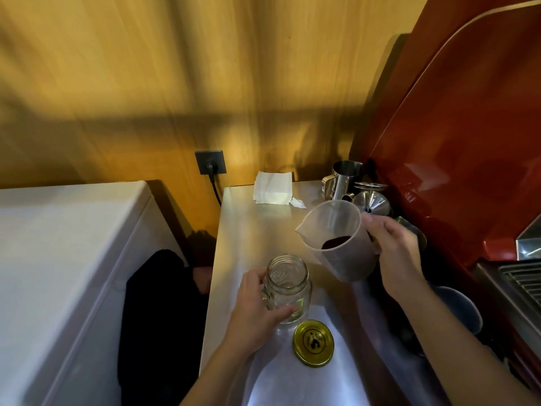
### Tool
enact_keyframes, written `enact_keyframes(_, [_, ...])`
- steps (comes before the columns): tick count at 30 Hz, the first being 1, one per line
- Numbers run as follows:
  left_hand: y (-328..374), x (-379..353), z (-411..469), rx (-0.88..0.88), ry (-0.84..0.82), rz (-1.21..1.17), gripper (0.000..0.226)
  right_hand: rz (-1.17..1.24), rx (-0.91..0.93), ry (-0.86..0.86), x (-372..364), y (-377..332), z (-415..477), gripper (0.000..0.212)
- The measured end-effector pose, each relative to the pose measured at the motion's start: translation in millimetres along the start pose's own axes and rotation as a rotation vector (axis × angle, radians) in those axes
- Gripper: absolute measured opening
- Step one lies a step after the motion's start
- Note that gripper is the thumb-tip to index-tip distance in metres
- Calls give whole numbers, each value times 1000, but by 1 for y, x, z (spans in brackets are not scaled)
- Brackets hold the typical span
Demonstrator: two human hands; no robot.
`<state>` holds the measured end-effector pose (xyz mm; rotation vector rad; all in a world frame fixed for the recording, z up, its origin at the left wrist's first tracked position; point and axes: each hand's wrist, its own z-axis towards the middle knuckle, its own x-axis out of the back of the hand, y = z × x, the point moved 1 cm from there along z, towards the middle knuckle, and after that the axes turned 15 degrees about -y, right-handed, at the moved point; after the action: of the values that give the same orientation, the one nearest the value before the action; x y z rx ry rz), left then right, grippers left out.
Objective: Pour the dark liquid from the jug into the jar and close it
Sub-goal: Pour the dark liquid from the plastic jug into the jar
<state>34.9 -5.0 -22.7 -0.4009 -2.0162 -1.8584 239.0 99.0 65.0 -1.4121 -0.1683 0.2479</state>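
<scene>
A clear glass jar with a handle stands open and upright on the steel counter. My left hand is wrapped around its handle side. My right hand grips the handle of a translucent plastic jug, lifted above the counter to the right of the jar. The jug leans slightly, spout toward the left, with dark liquid low inside it. No liquid is flowing. The yellow lid lies flat on the counter just in front of the jar.
Folded white paper lies at the counter's back. Steel pitchers and a metal funnel crowd the back right. A red machine rises along the right, with its drip grate. A white appliance stands left, across a gap.
</scene>
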Motion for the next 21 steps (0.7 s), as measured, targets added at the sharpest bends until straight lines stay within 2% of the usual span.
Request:
enact_keyframes(4, [-1, 2, 1, -8, 2, -10, 65, -84, 101, -120, 1, -20, 14, 19])
enact_keyframes(9, [0, 4, 4, 1, -11, 1, 67, -316, 167, -276, -8, -41, 24, 22])
enact_keyframes(12, [-1, 6, 5, 7, -14, 18, 69, -458, 179, -370, -14, -50, 29, 14])
enact_keyframes(21, [-1, 7, 7, -8, -3, 61, 66, -666, 263, -505, -31, -64, 42, 17])
